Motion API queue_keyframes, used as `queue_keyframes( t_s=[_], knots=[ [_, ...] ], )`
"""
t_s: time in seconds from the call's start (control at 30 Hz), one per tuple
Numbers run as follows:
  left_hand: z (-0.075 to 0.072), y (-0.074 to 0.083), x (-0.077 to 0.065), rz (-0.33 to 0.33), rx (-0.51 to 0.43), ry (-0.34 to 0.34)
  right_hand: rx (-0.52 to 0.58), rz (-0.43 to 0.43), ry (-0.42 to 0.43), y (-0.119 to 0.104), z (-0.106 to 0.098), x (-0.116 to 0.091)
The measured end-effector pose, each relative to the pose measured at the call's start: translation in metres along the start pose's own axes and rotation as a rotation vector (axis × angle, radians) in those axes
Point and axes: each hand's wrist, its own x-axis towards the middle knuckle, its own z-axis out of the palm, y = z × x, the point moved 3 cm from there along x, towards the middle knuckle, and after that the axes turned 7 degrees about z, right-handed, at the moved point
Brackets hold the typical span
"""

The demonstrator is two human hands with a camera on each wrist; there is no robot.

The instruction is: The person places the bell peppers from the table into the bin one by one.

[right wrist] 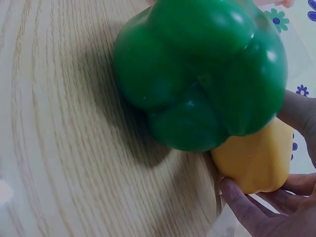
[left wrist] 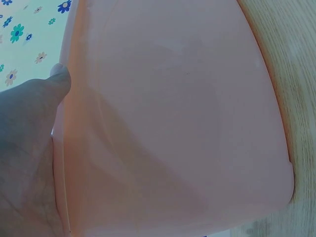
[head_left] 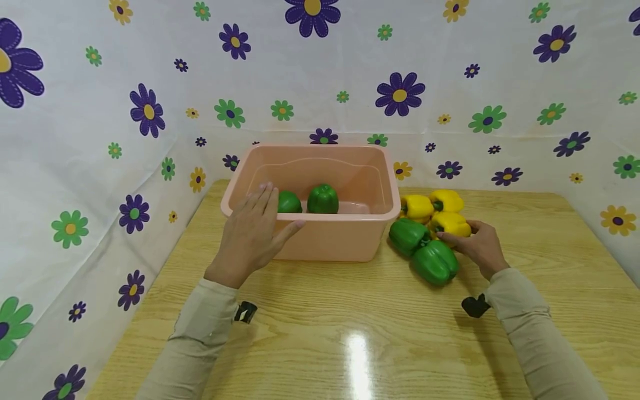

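Observation:
My left hand (head_left: 250, 236) rests over the front rim of a pink plastic bin (head_left: 325, 239), fingers straight and thumb spread along the outside. The left wrist view shows the thumb (left wrist: 60, 81) at the rim beside the bin's broad wall (left wrist: 173, 98). Two green bell peppers (head_left: 323, 200) lie inside, one partly hidden by that hand. To the right of the bin, my right hand (head_left: 482, 247) holds a yellow bell pepper (head_left: 451, 224) between thumb and fingers. In the right wrist view a green bell pepper (right wrist: 207, 74) partly covers this yellow one (right wrist: 259, 158).
Two more green bell peppers (head_left: 435, 263) lie on the wooden table (head_left: 310, 316), in front of the held pepper and against the bin's right side. Behind are other yellow bell peppers (head_left: 446, 200). A flower-print cloth (head_left: 340, 66) hangs behind the table and along its sides.

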Motion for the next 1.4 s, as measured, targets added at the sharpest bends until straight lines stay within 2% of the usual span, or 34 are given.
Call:
queue_keyframes(
  t_s=[0.13, 0.3, 0.57, 0.9, 1.17, 1.4],
  knots=[
    [0.000, 0.001, 0.000, -0.003, -0.004, -0.004, 0.020, 0.003, -0.009, 0.002, -0.002, -0.001],
    [-0.001, 0.001, 0.000, -0.003, -0.002, -0.001, -0.012, 0.007, 0.017, 0.003, -0.006, -0.001],
    [-0.001, 0.000, 0.000, 0.003, -0.002, 0.011, 0.013, 0.012, 0.012, 0.000, -0.012, -0.002],
    [0.000, 0.000, 0.001, -0.006, -0.003, -0.004, 0.003, -0.010, 0.025, -0.007, -0.021, -0.007],
    [0.000, 0.000, 0.000, 0.000, -0.009, 0.002, 0.008, -0.089, 0.059, -0.017, -0.029, -0.012],
    [0.000, 0.000, 0.000, 0.002, -0.005, 0.009, 0.025, -0.114, 0.074, -0.028, -0.034, -0.016]
  ],
)
